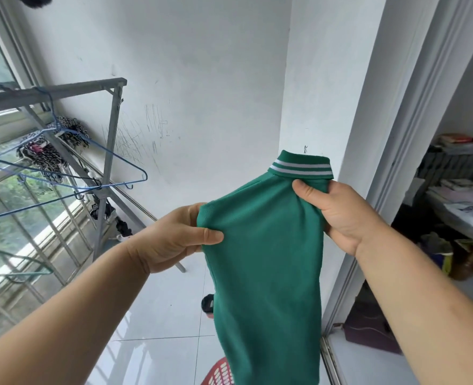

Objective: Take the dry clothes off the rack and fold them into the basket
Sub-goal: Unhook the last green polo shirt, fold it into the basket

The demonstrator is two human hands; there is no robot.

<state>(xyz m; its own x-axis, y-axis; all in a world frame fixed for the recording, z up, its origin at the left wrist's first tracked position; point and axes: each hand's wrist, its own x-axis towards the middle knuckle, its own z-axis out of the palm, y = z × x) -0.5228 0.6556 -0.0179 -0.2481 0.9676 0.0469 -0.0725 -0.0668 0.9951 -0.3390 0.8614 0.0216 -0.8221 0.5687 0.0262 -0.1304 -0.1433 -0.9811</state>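
A: Head view: where is the green knit polo shirt with the white-striped collar (266, 259)?

B: Held up in the air, folded narrow, long axis hanging straight down; the left grip (174, 237) pinches its shoulder edge; the right grip (338, 212) pinches it just under the collar.

A: And the red perforated plastic basket (218, 373)?

B: Below the hem, partly hidden; probably a plain lowering; the grey metal rack (63, 93) stands well apart, leftward.

The left hand (174, 237) is on the left edge of the shirt (266, 259), the right hand (338, 215) on its right shoulder. The rack (110, 134), with hangers (71, 173) on it, stands left of the shirt; the basket (218, 373) lies below its hem, a shelf (457, 190) to its right
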